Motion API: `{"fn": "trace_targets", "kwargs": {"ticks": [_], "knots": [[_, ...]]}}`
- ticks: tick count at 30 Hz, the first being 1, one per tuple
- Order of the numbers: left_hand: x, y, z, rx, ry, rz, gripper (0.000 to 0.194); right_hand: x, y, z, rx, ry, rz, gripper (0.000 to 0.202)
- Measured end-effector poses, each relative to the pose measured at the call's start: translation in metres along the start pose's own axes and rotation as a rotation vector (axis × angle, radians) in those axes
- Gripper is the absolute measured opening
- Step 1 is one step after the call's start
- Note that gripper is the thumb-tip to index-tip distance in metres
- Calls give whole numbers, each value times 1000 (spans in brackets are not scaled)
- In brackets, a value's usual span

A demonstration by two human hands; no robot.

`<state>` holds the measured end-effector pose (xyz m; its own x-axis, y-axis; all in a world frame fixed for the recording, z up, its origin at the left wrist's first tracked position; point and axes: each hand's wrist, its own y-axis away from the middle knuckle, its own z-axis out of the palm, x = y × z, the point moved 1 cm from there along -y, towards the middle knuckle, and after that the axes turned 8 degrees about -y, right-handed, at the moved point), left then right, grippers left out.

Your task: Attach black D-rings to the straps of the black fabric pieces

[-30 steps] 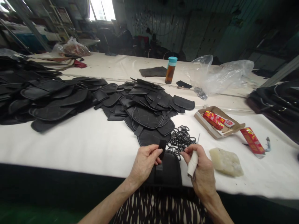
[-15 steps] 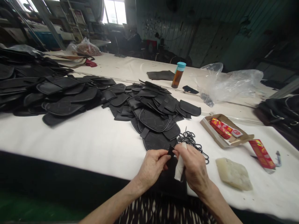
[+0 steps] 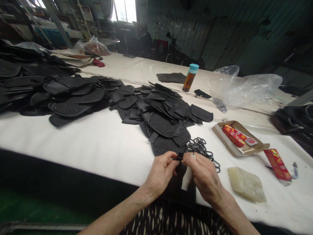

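Note:
My left hand pinches the left side of a small black strap end at the table's front edge. From the other side my right hand grips the same strap, with a thin tool in its palm; the tool's handle is wrapped in white and a thin spike points up past the fingers. Below both hands hangs a black leather piece, partly hidden by them. Just beyond lie a pile of black flap pieces and a heap of black metal rings.
Right of my hand sits a yellowish wax-like block. Behind it are a cardboard box with red packets and another red packet. A bottle and clear plastic bag stand farther back. More black pieces cover the left.
The strap end between my fingers, upright before, now lies folded over lower down. Both hands stay close together, the left fingers slightly shifted. The view has tilted a little.

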<state>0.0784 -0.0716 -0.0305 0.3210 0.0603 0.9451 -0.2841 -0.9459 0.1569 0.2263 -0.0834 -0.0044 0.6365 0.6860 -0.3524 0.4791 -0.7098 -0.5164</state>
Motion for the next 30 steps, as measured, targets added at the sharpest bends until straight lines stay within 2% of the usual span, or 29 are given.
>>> {"fn": "trace_targets", "kwargs": {"ticks": [3,7,11,13,17,20,25,29,30], "knots": [[-2,0,2,16,110,-11,29,-1,8,9,-22,-43,90,20],[-3,-1,2,-3,246,-89,40,-2,18,21,28,-103,169,20],[-1,-2,0,-52,262,-94,22,-2,23,25,157,-109,274,11],[0,-2,1,-59,240,-65,17,-3,23,25,240,-150,394,4],[0,1,5,-48,186,-24,14,-9,19,24,338,-511,712,10],[-1,3,9,-33,130,-8,12,-14,13,23,364,-735,846,14],[3,9,6,6,55,1,15,-14,9,19,358,-788,870,14],[15,27,-10,199,-28,10,14,-9,8,10,405,-785,801,18],[17,32,-13,187,5,-31,13,-9,7,8,414,-788,781,19]]}}
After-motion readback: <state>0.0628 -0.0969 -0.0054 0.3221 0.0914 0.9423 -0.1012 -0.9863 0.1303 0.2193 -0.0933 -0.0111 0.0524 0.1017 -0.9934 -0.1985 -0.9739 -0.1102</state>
